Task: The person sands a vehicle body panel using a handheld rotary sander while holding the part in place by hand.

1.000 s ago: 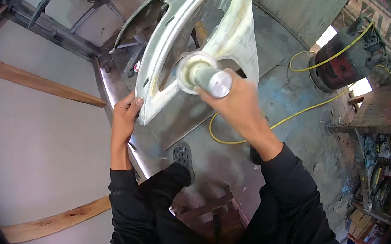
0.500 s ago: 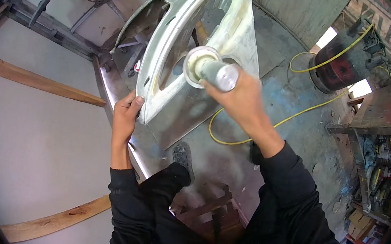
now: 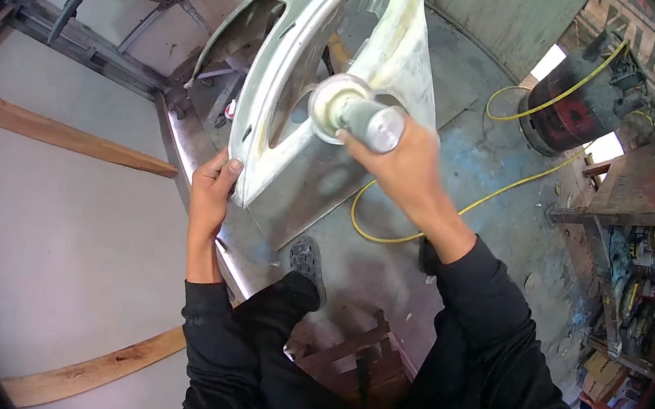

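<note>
A large curved, white-grey moulded panel [image 3: 394, 46] with long openings stands tilted in front of me. My left hand [image 3: 214, 185] grips its lower left corner, thumb on the face and fingers closed round the edge. My right hand [image 3: 400, 168] is closed around a silver cylindrical tool [image 3: 373, 125] with a wide, round, pale end [image 3: 327, 99]. That end is over the strip between the panel's openings, near its lower right; whether it touches the surface I cannot tell. The tool looks slightly blurred.
A dark red-and-black tank [image 3: 564, 110] with a yellow hose [image 3: 507, 185] stands at upper right. Wooden shelving with cans and boxes [image 3: 624, 295] lines the right side. A white wall [image 3: 57, 238] with timber strips and a metal frame is on the left. A reddish wooden frame [image 3: 342, 360] sits below me.
Over the last second my right hand and the tool have shifted a little up and to the right. My left hand and the panel have barely moved.
</note>
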Motion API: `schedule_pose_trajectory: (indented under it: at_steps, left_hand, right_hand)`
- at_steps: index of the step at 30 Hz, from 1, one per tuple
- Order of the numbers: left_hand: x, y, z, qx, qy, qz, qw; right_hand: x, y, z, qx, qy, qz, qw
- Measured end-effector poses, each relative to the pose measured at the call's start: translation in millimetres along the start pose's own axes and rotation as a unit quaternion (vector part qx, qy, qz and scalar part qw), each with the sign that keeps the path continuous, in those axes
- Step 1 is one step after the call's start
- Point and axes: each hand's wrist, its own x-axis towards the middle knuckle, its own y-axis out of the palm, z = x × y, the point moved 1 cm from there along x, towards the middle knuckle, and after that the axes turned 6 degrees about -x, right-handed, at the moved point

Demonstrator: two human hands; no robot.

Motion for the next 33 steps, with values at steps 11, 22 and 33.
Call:
schedule_pose_trajectory:
  at_steps: [11, 22, 33]
  left_hand:
    - [-0.1, 2.7, -1.3, -0.034, -0.009, 0.014, 0.999]
    - [-0.2, -2.7, 2.5, -0.039, 0.002, -0.001, 0.999]
    - [-1.3, -4.4, 3.1, -0.014, 0.022, 0.019, 0.999]
  right_hand:
    - [-2.0, -1.4, -0.1, -0.016, 0.016, 0.058, 0.998]
    - [-14.1, 9.2, 11.8, -0.048, -0.018, 0.083, 0.995]
    - [5.5, -5.6, -0.2, 0.014, 0.032, 0.018, 0.999]
